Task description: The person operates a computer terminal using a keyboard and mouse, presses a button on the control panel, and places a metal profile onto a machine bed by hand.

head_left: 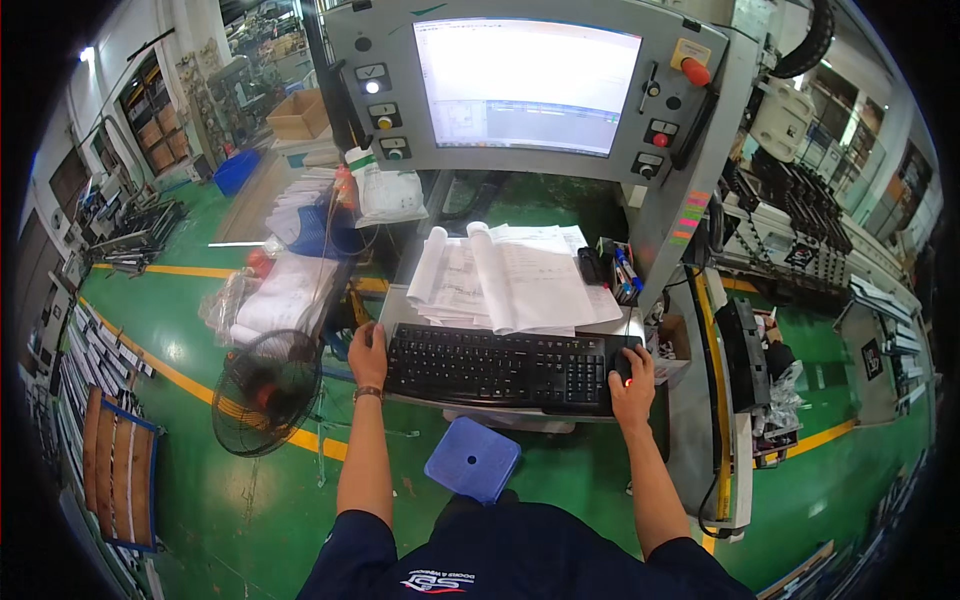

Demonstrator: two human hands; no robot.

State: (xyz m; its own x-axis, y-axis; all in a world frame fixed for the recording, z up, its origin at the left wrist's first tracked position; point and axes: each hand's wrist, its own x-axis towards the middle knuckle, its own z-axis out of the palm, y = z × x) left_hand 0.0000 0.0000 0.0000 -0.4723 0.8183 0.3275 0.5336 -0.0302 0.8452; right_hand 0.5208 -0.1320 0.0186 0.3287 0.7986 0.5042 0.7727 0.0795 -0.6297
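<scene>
Dark blue work-shirt sleeves [520, 560] fill the bottom of my view, and just past my knees stands a blue square plastic stool [472, 459] on the green painted floor [250, 500].

Beyond it my two forearms reach up to the grey console shelf [395, 300]. My left hand [367, 352] rests at the left end of the flat black computer keyboard [497, 366], fingers curled loosely over its corner and edge; it touches the keyboard but clamps nothing, a relaxed half-open hand. My right hand [632, 385] lies cupped over the small black mouse [624, 366] just beside the keyboard's right end. The palm covers most of the mouse, so the hand is closed lightly around it, not squeezing as far as I can tell; a red glow shows at its front under my fingers.

Judging by this, I am steering the pointer on the large bright monitor [527, 85] set in the grey control panel [690, 200] above. To do that well I should keep my wrist low and slide the mouse in short strokes, since it sits near the shelf's right edge. My left hand should stay light so no key goes down by accident.

An open sheaf of white drawing sheets [510, 275] lies behind the keyboard, touching its back edge. A black floor fan [268, 390] stands to my left, well apart from my hands.
</scene>
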